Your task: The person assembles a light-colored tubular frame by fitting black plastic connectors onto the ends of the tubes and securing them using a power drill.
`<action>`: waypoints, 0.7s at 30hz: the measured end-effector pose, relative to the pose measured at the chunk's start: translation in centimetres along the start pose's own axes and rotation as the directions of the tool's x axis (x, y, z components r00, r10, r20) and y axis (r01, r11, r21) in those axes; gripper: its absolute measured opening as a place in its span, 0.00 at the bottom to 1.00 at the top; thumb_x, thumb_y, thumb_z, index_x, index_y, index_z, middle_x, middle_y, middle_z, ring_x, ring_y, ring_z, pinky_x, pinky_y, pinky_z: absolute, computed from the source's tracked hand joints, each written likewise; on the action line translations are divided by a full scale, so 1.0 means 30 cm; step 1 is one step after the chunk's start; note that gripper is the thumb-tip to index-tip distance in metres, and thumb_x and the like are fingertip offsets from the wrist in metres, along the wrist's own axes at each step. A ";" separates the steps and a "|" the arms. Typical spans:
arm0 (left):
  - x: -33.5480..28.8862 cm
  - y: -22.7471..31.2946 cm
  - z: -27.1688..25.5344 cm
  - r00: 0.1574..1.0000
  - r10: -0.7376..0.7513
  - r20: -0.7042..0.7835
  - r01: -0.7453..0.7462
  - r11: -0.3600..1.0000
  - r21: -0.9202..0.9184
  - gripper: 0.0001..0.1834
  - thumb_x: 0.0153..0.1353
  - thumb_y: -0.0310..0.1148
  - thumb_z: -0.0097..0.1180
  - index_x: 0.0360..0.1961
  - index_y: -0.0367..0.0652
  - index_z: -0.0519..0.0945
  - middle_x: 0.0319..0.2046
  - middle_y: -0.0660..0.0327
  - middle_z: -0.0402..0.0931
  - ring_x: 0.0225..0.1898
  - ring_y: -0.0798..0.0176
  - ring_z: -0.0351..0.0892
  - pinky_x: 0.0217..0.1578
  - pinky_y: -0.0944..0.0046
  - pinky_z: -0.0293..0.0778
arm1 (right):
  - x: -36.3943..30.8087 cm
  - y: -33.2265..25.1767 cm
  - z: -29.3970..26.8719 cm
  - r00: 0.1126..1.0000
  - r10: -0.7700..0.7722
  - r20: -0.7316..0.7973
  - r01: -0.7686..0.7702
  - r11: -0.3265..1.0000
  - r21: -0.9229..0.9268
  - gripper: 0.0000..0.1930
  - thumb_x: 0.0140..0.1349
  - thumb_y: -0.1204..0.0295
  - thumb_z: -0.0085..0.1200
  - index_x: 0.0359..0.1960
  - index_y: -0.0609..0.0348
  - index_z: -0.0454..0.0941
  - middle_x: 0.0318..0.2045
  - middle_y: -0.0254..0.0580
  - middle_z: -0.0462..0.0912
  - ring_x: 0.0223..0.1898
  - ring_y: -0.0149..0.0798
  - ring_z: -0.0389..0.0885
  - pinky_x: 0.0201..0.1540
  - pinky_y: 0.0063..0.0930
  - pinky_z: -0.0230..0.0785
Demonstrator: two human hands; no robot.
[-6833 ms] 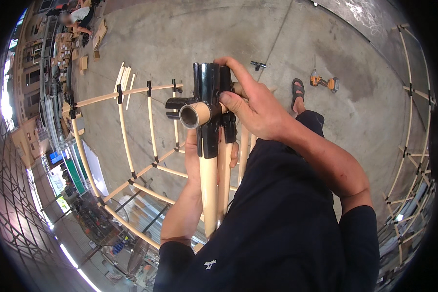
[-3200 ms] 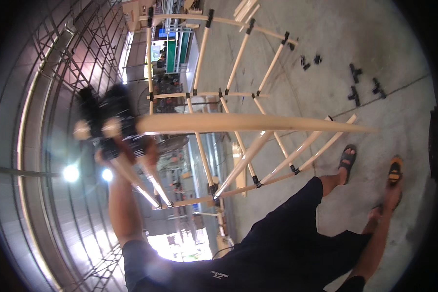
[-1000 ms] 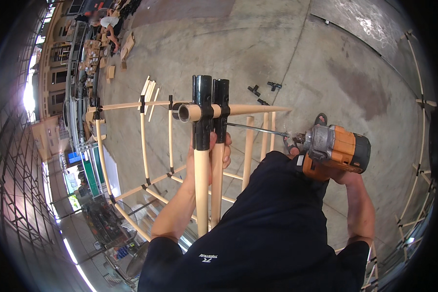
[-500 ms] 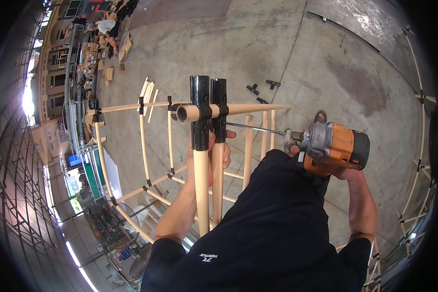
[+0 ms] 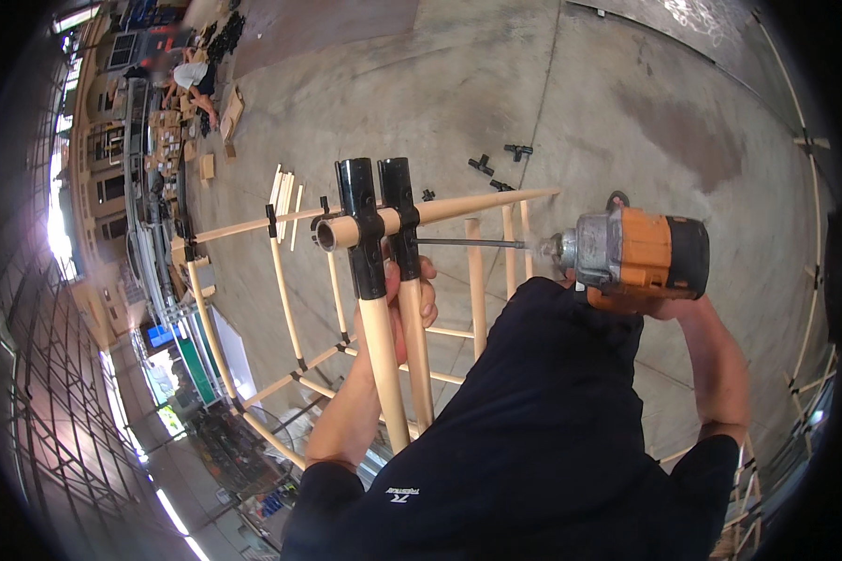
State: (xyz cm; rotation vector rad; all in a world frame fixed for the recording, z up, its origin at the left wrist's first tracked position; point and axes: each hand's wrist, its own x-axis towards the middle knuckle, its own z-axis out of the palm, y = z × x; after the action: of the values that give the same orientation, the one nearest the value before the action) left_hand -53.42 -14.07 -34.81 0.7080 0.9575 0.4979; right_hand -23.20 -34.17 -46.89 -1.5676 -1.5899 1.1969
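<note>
My right hand (image 5: 666, 309) grips an orange and black cordless impact driver (image 5: 644, 251). Its long thin bit (image 5: 468, 244) points left, its tip at the right-hand black pipe joint (image 5: 399, 206). A second black pipe joint (image 5: 356, 215) stands just left of it. Both joints clamp a tan crosswise pipe (image 5: 477, 205) and sit on top of two tan upright pipes, a left one (image 5: 384, 365) and a right one (image 5: 415, 351). My left hand (image 5: 428, 297) is closed round the right upright pipe just below its joint; part of the hand is hidden behind the pipes.
The pipe frame (image 5: 285, 299) stretches left and away. Several loose black joints (image 5: 481, 165) and a few tan pipes (image 5: 285, 201) lie on the concrete floor. Another person (image 5: 196, 79) bends near cardboard boxes at the far left. More pipe framing (image 5: 809, 252) stands at the right.
The two joints and upright pipes have shifted left in view and lean slightly. The driver has risen a little, and its bit now lies nearly level, its tip still at the right joint.
</note>
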 end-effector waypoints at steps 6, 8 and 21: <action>-0.001 -0.014 -0.009 1.000 0.000 0.003 0.000 1.000 -0.001 0.23 0.72 0.45 0.55 0.64 0.54 0.68 0.41 0.52 0.76 0.24 0.61 0.75 0.22 0.65 0.70 | -0.039 0.037 0.002 0.984 -0.137 -0.110 0.140 0.990 0.020 0.16 0.60 0.64 0.66 0.49 0.53 0.82 0.48 0.37 0.84 0.49 0.41 0.82 0.55 0.34 0.74; -0.005 -0.020 0.000 1.000 0.012 0.003 -0.012 1.000 0.002 0.23 0.72 0.45 0.55 0.63 0.50 0.67 0.41 0.51 0.76 0.24 0.61 0.75 0.22 0.65 0.71 | -0.041 0.046 -0.024 0.962 -0.223 -0.160 0.228 0.974 0.014 0.16 0.60 0.65 0.66 0.48 0.54 0.82 0.47 0.38 0.85 0.48 0.41 0.82 0.54 0.34 0.74; -0.091 0.080 -0.057 0.965 0.107 -0.238 -0.057 0.976 0.209 0.18 0.70 0.35 0.60 0.57 0.40 0.76 0.42 0.58 0.83 0.39 0.64 0.82 0.42 0.64 0.78 | 0.129 -0.038 -0.375 0.931 -0.365 0.029 0.361 0.902 -0.238 0.21 0.48 0.65 0.74 0.43 0.57 0.84 0.42 0.43 0.87 0.43 0.41 0.87 0.47 0.34 0.78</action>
State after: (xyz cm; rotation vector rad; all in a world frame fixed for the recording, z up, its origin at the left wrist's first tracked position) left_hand -56.42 -13.72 -32.16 0.8848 1.2291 0.5775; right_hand -14.16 -28.19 -41.89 -1.3317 -1.9700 0.8105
